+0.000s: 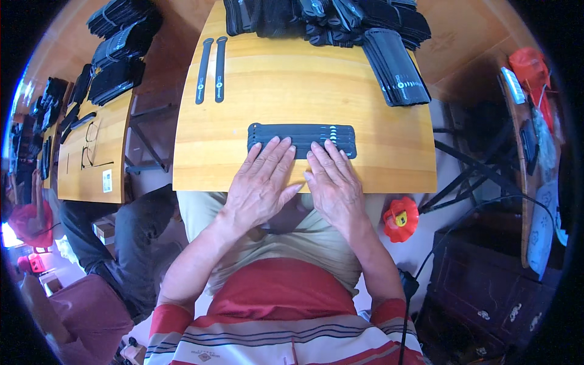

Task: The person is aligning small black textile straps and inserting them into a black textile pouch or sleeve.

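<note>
A row of black straps point(302, 133) lies side by side across the near part of the wooden table, with white printing toward the right end. My left hand point(260, 182) rests flat on the left half of the straps, fingers stretched out and thumb apart. On the right half lie the fingertips of my right hand point(336, 185), also extended and grasping nothing. Both palms hang over the table's near edge, and the fingers hide part of the lowest straps. Two single straps with rounded, holed ends, a left one point(204, 71) and a right one point(220, 70), lie upright at the far left.
Bundles of black straps point(322, 24) are heaped along the table's far edge, and a fanned stack point(395, 68) sits at the far right. On a second table point(91, 173) to the left are more bundles and glasses point(90, 146). A red flower-shaped object point(400, 219) is below right.
</note>
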`<state>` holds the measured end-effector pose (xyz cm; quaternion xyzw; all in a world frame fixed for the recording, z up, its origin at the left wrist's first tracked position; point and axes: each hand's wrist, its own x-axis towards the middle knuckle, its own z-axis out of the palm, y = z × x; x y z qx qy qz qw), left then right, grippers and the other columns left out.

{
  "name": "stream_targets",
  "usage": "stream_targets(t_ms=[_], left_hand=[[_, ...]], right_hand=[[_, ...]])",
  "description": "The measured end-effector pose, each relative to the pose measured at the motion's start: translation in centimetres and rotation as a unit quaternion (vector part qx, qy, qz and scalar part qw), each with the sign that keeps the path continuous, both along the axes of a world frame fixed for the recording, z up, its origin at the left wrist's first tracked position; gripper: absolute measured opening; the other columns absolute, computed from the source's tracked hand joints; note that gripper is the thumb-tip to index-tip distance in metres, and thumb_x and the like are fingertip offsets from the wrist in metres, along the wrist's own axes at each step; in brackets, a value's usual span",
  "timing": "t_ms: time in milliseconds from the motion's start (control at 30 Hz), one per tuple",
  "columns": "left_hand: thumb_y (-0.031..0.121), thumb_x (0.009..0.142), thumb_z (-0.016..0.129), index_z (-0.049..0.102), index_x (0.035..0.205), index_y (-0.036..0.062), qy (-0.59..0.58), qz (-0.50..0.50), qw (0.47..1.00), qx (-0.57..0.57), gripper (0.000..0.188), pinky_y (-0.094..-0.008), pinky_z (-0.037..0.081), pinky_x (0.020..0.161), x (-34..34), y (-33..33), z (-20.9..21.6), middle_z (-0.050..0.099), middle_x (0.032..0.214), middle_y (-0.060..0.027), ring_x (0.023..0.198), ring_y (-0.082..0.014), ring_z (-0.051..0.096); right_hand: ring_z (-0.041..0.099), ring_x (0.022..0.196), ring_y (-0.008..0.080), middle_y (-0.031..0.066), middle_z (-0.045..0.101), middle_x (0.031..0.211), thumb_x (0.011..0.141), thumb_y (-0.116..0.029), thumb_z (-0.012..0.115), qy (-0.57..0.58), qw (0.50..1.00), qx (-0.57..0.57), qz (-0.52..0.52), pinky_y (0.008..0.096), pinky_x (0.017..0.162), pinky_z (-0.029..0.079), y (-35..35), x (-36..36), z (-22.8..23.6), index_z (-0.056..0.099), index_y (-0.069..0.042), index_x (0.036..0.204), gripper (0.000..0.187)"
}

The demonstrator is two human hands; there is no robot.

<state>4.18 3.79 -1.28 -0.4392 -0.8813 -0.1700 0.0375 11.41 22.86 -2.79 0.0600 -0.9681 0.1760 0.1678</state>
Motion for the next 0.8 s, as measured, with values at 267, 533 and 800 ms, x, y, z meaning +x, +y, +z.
stream_targets(t_ms=[267,533,800], left_hand=[[0.041,0.096,0.061,0.053,0.140,-0.0006,-0.007,0.014,1.000,0.002,0.061,-0.0478,0.028,0.120,0.1,0.3,0.3,0.045,0.153,-0.0164,0.144,-0.0330,0.041],[0.039,0.098,0.059,0.056,0.138,0.0005,0.013,0.019,1.000,0.007,0.056,-0.0483,0.029,0.120,0.4,0.5,0.2,0.048,0.151,-0.0167,0.143,-0.0316,0.043],[0.042,0.098,0.058,0.051,0.144,0.0016,0.003,0.015,1.000,0.003,0.062,-0.0478,0.027,0.121,0.3,0.2,0.0,0.044,0.155,-0.0161,0.146,-0.0330,0.039]], right_hand=[[0.048,0.139,0.0314,0.0119,0.057,0.143,0.094,-0.029,0.067,-0.012,0.999,0.038,0.014,0.0486,0.116,0.037,0.4,0.3,0.4,0.067,-0.003,0.127,0.042],[0.040,0.144,0.0310,0.0089,0.055,0.146,0.096,-0.036,0.064,-0.021,0.997,0.072,-0.006,0.0593,0.118,0.027,0.1,0.8,0.4,0.066,-0.005,0.129,0.045],[0.047,0.138,0.0319,0.0116,0.059,0.141,0.092,-0.037,0.067,0.009,0.994,0.089,-0.066,0.0625,0.117,0.026,-0.2,1.4,-0.4,0.066,-0.003,0.128,0.049]])
